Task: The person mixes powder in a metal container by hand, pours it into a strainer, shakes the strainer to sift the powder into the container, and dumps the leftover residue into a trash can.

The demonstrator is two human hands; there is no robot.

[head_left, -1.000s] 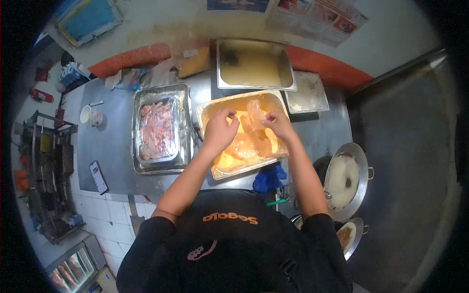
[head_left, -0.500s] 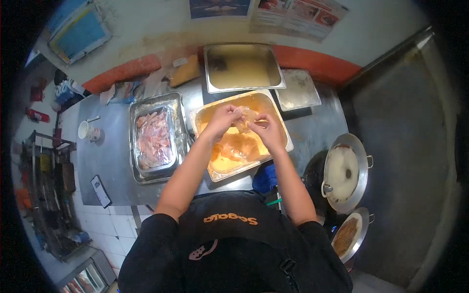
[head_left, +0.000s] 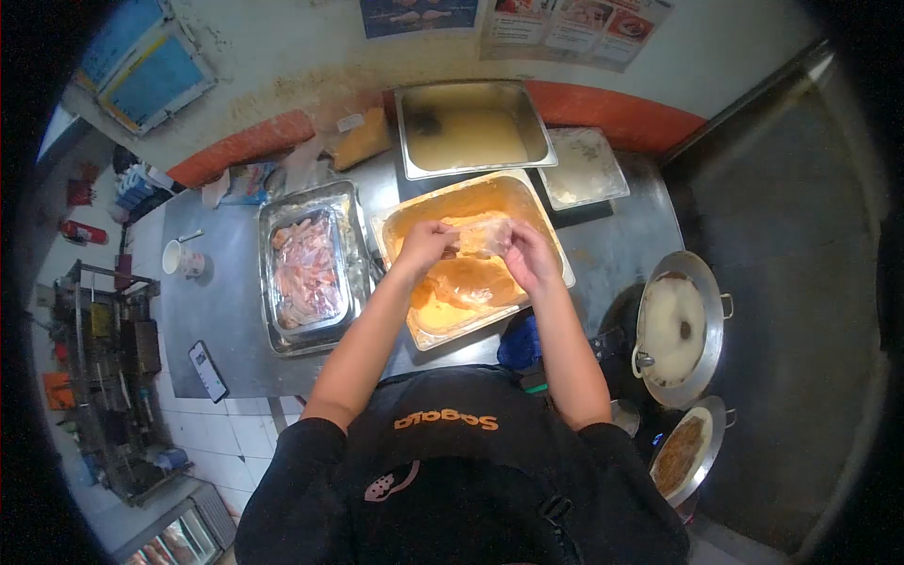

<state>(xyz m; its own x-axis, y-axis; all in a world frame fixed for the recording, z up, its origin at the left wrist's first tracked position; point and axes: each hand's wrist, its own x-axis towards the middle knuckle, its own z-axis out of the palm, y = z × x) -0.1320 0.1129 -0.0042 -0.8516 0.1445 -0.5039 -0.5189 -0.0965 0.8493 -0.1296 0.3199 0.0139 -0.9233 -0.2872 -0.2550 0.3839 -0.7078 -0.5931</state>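
Note:
My left hand (head_left: 427,247) and my right hand (head_left: 530,252) hold a thin, see-through piece of plastic (head_left: 484,235) stretched between their fingertips; I cannot tell if it is a bag or a glove. Both hands are closed in a pinch, one at each end of it. Below them is a deep metal pan (head_left: 414,200) with yellow-orange powder (head_left: 441,314) on its bottom. A larger clear plastic bag (head_left: 471,284) with an orange tint lies on the powder, near my wrists.
Left of the pan, a metal tray (head_left: 356,268) holds raw meat pieces (head_left: 306,268). Behind stands a pan of pale liquid (head_left: 471,141), beside a lidded container (head_left: 584,169). A white cup (head_left: 184,259) and a phone (head_left: 207,370) lie left. Two woks (head_left: 702,367) (head_left: 704,471) stand right.
My hands have moved apart, drawing the see-through plastic out wider between them. My right hand has shifted to the right. The whole view has moved slightly.

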